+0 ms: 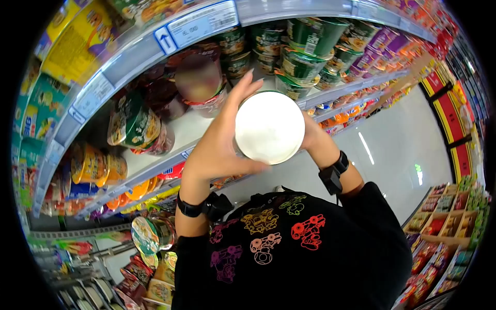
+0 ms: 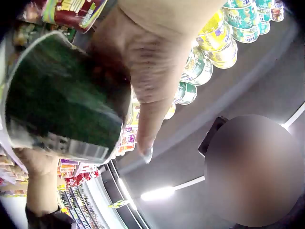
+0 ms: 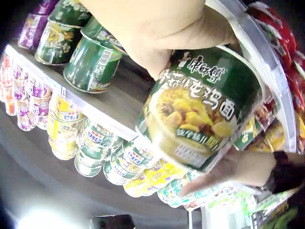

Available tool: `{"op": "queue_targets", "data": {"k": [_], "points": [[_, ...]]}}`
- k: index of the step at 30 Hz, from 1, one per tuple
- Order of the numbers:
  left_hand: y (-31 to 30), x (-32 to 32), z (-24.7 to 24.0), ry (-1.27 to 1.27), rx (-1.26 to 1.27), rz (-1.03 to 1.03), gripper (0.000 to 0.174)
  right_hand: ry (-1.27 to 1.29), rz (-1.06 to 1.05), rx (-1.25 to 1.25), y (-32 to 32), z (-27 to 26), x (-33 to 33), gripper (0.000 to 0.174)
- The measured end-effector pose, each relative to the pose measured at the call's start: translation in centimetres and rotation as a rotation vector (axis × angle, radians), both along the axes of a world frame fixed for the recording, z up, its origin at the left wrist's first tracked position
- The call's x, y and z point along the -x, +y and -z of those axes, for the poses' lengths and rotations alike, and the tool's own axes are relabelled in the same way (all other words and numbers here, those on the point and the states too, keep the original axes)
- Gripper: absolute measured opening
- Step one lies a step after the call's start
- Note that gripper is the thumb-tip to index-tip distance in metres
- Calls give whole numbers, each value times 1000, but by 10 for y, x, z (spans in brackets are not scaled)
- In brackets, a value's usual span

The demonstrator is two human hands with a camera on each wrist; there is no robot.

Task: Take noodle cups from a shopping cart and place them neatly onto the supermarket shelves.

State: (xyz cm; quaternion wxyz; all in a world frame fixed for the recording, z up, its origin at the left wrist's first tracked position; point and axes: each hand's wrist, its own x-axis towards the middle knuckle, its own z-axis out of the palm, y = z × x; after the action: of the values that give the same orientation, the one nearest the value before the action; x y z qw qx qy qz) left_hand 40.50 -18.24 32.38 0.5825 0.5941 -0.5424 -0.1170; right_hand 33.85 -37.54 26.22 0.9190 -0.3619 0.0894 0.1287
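At centre of the head view, before the shelf (image 1: 194,126): noted a noodle cup (image 1: 269,126) raised on its side, white round base turned to the camera. Found clasped between two hands, the left hand (image 1: 217,144) at 9 o'clock of the cup and the right hand (image 1: 311,135) at 3 o'clock.

Left hand: recorded fingers (image 1: 243,88) pressed together and nearly straight, running along the cup wall toward 11 o'clock, with the thumb hooked across the base edge at 6 o'clock. Grips the cup between thumb and fingers. Confirmed from the right wrist view, with those fingertips touching the cup's lower wall at 5 o'clock. From the left wrist view, seen only one digit, straight and pointing to 6 o'clock, just beside the dark green wall.

Right hand: mostly hidden behind the cup in the head view. From the right wrist view, seen palm and thumb curled over the printed green wall at 12 o'clock; cannot tell how the remaining fingers lie.

Pose: both forearms raised, closing on the cup from 7 and 4 o'clock, a black strap on each wrist.

Also logged on the shelf: green cups (image 1: 305,57) at 1 o'clock of the held cup, red cups (image 1: 199,77) at 10 o'clock.
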Motion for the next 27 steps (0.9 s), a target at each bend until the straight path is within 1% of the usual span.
{"op": "queue_targets", "data": {"k": [1, 2, 3, 4, 5, 7, 8, 9, 10, 11, 12, 14, 17, 20, 22, 25, 27], "points": [[1, 5, 0, -110, -11, 12, 123, -3, 35, 131, -6, -4, 0, 51], [2, 5, 6, -223, -67, -15, 140, -224, -114, -145, -24, 19, -2, 55], [-1, 5, 13, -246, -49, -28, 141, -252, -66, 143, -20, 4, 8, 51], [-4, 6, 20, -270, -31, -43, 142, -269, -21, 432, -11, -28, 21, 49], [-7, 7, 26, -294, -12, -61, 144, -262, 1, 503, -9, -39, 21, 50], [-12, 13, 31, -332, 75, -158, 134, -243, 42, 647, -4, -62, 21, 52], [-12, 18, 32, -336, 96, -203, 129, -206, -10, 665, -14, -61, 2, 52], [-14, 20, 36, -280, 131, -237, 125, -167, -66, 683, -21, -60, -13, 53], [-16, 23, 40, -223, 168, -270, 120, -156, -47, 740, -23, -59, -22, 51], [-19, 26, 45, -167, 208, -302, 115, -214, -39, 693, -29, -55, -27, 51], [-20, 26, 50, -92, 236, -318, 115, -272, -35, 648, -32, -51, -31, 51], [-19, 27, 54, -74, 307, -319, 113, -348, -32, 570, -34, -47, -32, 50], [-17, 27, 58, -222, 370, -328, 111, -407, -77, 622, -35, -38, -29, 50], [-17, 25, 76, -344, 369, -412, 120, -351, -71, 652, -32, -38, -26, 47], [-19, 21, 82, -473, 454, -409, 127, -331, -59, 672, -29, -38, -23, 46], [-13, 26, 83, -450, 380, -416, 134, -321, -39, 677, -25, -36, -21, 46], [-13, 25, 84, -469, 395, -413, 135, -316, -27, 673, -23, -35, -20, 46]]}}
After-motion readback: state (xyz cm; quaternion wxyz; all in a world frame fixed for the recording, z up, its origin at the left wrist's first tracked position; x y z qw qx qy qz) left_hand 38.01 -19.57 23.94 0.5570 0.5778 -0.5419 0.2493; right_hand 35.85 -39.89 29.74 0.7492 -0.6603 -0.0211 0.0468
